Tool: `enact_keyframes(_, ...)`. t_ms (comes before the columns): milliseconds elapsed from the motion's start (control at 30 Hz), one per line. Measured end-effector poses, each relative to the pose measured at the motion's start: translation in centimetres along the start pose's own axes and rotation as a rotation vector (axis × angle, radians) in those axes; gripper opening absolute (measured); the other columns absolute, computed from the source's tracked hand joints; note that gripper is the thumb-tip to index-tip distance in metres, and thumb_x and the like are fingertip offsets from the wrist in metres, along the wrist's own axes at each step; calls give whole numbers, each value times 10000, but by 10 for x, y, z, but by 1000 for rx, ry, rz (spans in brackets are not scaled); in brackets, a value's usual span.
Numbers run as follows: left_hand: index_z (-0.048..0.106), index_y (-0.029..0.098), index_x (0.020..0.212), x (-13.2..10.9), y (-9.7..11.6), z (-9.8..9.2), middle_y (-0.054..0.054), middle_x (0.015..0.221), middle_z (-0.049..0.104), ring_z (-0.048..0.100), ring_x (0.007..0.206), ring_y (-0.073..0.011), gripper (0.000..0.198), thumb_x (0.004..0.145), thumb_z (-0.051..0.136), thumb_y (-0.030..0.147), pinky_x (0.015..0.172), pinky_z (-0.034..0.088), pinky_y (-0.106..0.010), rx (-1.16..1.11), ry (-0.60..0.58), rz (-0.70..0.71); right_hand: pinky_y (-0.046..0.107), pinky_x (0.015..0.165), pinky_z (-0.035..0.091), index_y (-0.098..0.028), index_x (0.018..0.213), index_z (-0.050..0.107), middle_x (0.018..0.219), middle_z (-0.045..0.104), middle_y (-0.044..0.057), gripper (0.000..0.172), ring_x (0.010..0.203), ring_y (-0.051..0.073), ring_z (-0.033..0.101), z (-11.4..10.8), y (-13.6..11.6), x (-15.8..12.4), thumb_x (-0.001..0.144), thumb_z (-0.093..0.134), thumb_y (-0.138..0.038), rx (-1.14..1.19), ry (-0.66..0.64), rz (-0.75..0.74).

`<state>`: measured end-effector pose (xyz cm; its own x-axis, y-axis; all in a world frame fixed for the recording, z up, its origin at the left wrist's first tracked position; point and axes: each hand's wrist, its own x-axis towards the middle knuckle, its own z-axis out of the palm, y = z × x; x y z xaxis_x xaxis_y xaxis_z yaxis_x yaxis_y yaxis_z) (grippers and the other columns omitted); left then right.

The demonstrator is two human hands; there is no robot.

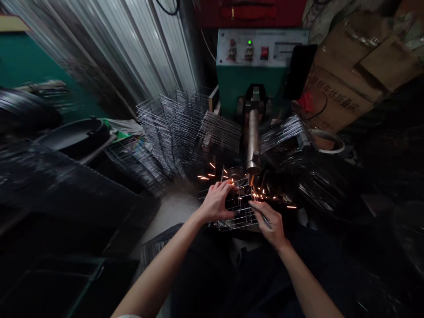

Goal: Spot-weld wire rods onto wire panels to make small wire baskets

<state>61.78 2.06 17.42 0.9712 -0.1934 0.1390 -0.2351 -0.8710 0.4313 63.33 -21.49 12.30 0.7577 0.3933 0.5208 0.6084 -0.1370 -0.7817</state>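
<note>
A wire grid (243, 215) lies under the metal electrode arm (254, 141) of a green welding machine (228, 81). Orange sparks fly out where the arm's tip meets the wires. My left hand (217, 201) grips the grid's left part, with the thumb and fingers bent over the wires. At the grid's right edge, just below the sparks, my right hand (270, 223) is closed around a thin dark piece, perhaps wire, that I cannot make out clearly.
Stacked wire panels (175, 128) stand left of the machine. Bundled wires (281, 132) lie to its right, near a round container (327, 141). Cardboard boxes (351, 84) are at the upper right. A black round pan (73, 137) sits at the left.
</note>
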Motion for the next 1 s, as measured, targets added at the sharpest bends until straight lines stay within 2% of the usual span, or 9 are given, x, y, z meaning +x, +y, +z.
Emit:
enact_keyframes(367, 513, 228, 1244, -3, 1, -2, -128, 1479, 451, 457, 1253, -346, 766, 557, 818, 379, 1024, 381, -489, 0, -16, 12, 370, 923, 555, -292, 1255, 673, 1119, 728, 59, 341, 1031, 203, 685, -5, -14, 3, 980, 525, -155, -51, -9, -8)
enact_keyframes(667, 523, 218, 1255, -19, 11, 19, -135, 1495, 437, 396, 1312, -362, 786, 543, 812, 378, 1101, 322, -499, 54, 61, 27, 376, 929, 549, -329, 1324, 622, 1171, 714, 48, 451, 1069, 208, 669, -7, 3, -23, 960, 530, -79, -44, -34, -80)
enact_keyframes(1000, 535, 227, 1260, -21, 11, 19, -128, 1508, 435, 393, 1326, -375, 784, 542, 803, 391, 1108, 304, -510, 75, 64, 20, 412, 917, 556, -302, 1320, 625, 1157, 713, 72, 420, 1051, 224, 669, -2, 8, -29, 970, 517, -97, -59, -14, -105)
